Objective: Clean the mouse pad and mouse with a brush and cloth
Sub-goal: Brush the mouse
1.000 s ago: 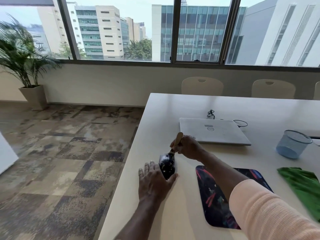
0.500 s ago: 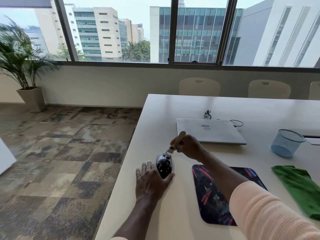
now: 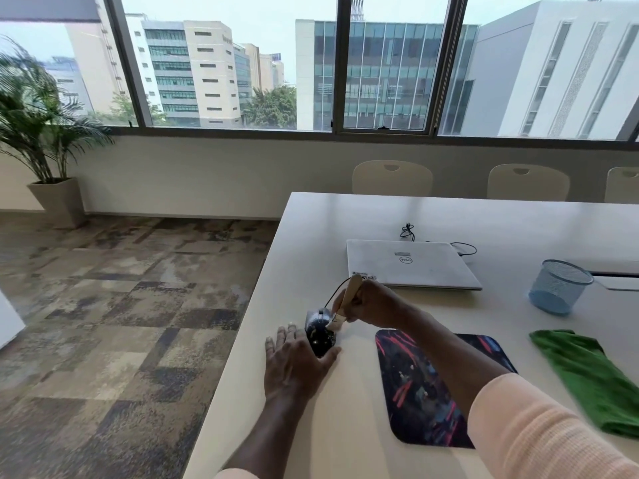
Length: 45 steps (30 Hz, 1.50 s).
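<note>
A black wired mouse [image 3: 320,329] sits on the white table [image 3: 484,219] near its left edge. My left hand [image 3: 295,361] lies flat beside it, fingers straight, thumb against the mouse's near side. My right hand [image 3: 373,305] grips a small wooden-handled brush [image 3: 346,298] with its bristles on the mouse's right side. A dark mouse pad [image 3: 425,388] with red and blue streaks lies to the right of the mouse, partly under my right forearm. A green cloth [image 3: 591,375] lies at the far right.
A closed white laptop [image 3: 411,264] with a black cable [image 3: 408,231] lies behind my hands. A blue mesh cup [image 3: 558,286] stands at the right. Three chairs [image 3: 392,178] line the far side. The table's left edge drops to carpet; a potted palm [image 3: 41,133] stands far left.
The brush has shifted from the mouse's far end to its right side. My left hand stays beside the mouse. The camera view has moved slightly.
</note>
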{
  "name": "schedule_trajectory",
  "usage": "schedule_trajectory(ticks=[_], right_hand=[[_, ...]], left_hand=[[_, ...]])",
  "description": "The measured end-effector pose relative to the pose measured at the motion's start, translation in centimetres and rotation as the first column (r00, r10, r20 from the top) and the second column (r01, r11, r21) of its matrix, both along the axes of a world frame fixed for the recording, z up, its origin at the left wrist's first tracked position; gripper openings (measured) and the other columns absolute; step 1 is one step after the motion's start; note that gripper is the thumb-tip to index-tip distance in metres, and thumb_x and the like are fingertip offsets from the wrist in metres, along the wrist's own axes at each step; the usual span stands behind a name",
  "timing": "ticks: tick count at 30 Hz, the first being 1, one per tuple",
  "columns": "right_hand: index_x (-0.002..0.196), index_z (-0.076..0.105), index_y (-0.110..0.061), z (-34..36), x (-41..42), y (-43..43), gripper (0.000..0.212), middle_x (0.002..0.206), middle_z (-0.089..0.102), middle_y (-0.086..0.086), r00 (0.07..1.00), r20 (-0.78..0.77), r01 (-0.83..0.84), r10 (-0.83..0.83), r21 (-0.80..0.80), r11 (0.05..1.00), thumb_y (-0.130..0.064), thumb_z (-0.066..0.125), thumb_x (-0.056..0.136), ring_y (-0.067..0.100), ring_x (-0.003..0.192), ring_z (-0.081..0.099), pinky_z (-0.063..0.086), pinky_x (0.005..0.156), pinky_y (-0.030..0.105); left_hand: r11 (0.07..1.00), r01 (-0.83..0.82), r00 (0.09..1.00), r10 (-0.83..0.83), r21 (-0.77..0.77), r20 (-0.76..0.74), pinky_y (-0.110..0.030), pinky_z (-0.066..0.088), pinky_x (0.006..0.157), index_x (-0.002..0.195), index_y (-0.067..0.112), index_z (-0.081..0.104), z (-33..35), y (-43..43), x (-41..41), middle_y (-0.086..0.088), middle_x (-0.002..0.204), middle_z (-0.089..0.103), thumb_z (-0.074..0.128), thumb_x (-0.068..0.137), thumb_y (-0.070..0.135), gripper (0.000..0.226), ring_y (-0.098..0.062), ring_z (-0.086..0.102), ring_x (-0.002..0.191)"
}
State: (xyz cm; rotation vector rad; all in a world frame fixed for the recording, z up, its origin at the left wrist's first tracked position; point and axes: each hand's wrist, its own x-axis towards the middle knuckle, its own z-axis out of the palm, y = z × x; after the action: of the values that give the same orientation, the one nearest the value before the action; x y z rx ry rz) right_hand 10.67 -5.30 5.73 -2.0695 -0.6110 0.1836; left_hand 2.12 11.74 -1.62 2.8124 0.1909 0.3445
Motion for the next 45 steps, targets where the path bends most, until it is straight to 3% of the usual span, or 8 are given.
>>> schedule_trajectory(ticks=[4,8,15,18,21,26,33,45], right_hand=[[0.069,0.061,0.016,-0.3,0.3,0.1,0.012,0.08,0.07,0.006,0.987,0.145,0.05,-0.068,0.124,0.991,0.023,0.061,0.079,-0.004,0.067,0.067,0.051,0.064,0.012],[0.062,0.059,-0.003,-1.0,0.2,0.9,0.029,0.084,0.071,0.015,0.99,0.138,-0.021,-0.002,0.162,0.987,0.021,0.063,0.078,0.026,0.077,0.069,0.056,0.076,0.043],[0.077,0.059,-0.016,0.0,-1.1,1.0,0.026,0.081,0.073,0.004,0.986,0.114,-0.117,0.125,-0.071,0.991,-0.036,0.074,0.083,0.029,0.079,0.069,0.056,0.072,0.043],[0.07,0.059,-0.013,0.3,-1.5,0.8,0.015,0.085,0.074,0.015,0.975,0.129,-0.162,0.178,-0.125,0.979,-0.006,0.069,0.08,0.036,0.081,0.07,0.055,0.071,0.046],[0.094,0.07,-0.015,1.0,-1.6,0.6,0.014,0.096,0.072,0.008,0.987,0.13,-0.034,0.092,-0.394,0.919,-0.025,0.063,0.087,0.03,0.093,0.068,0.05,0.075,0.025],[0.067,0.069,0.0,1.4,-1.8,1.2,0.019,0.089,0.074,0.023,0.973,0.23,0.004,0.007,-0.048,0.999,0.014,0.065,0.079,0.035,0.086,0.071,0.056,0.083,0.052],[0.085,0.079,-0.011,0.7,-2.4,0.6,0.013,0.088,0.078,0.0,0.957,0.253,-0.082,0.143,-0.237,0.968,-0.001,0.072,0.08,-0.004,0.078,0.067,0.055,0.078,0.021],[0.073,0.07,-0.006,0.5,-3.0,0.8,0.012,0.088,0.077,0.004,0.954,0.299,0.028,0.029,-0.186,0.982,0.002,0.062,0.079,0.021,0.084,0.072,0.056,0.079,0.041]], left_hand=[[1.0,0.002,1.0,-0.002,-0.003,0.01,-0.044,0.026,0.117,0.137,0.013,0.05,0.0,0.0,-0.1,-0.008,0.142,0.053,0.042,0.078,0.084,0.093,-0.024,0.044,0.134],[1.0,0.002,1.0,-0.002,-0.009,0.0,-0.045,0.023,0.119,0.14,0.012,0.047,0.0,0.0,0.0,-0.008,0.146,0.05,0.041,0.077,0.085,0.096,-0.024,0.039,0.139],[1.0,0.004,1.0,-0.004,-0.027,0.011,-0.044,0.022,0.118,0.14,0.011,0.047,-0.1,-0.1,0.0,-0.007,0.146,0.05,0.043,0.077,0.083,0.096,-0.022,0.039,0.139],[0.999,0.005,1.0,-0.004,-0.036,0.011,-0.044,0.022,0.119,0.139,0.012,0.048,-0.2,0.0,0.1,-0.007,0.146,0.05,0.042,0.077,0.084,0.095,-0.022,0.038,0.14],[0.999,0.003,1.0,-0.003,-0.036,0.009,-0.043,0.023,0.119,0.14,0.011,0.048,-0.3,0.0,0.1,-0.007,0.146,0.05,0.043,0.076,0.084,0.098,-0.022,0.038,0.14],[1.0,0.002,1.0,-0.002,-0.006,0.026,-0.044,0.028,0.116,0.139,0.013,0.047,-0.1,0.0,0.0,-0.005,0.141,0.053,0.046,0.067,0.089,0.105,-0.022,0.043,0.135],[1.0,0.0,1.0,0.0,-0.007,0.005,-0.044,0.025,0.118,0.142,0.012,0.046,-0.2,0.0,0.1,-0.006,0.146,0.05,0.045,0.07,0.087,0.104,-0.022,0.039,0.138],[1.0,-0.001,1.0,0.001,-0.008,0.004,-0.043,0.025,0.117,0.138,0.014,0.05,-0.3,0.1,0.2,-0.005,0.143,0.053,0.044,0.075,0.085,0.095,-0.021,0.04,0.137]])
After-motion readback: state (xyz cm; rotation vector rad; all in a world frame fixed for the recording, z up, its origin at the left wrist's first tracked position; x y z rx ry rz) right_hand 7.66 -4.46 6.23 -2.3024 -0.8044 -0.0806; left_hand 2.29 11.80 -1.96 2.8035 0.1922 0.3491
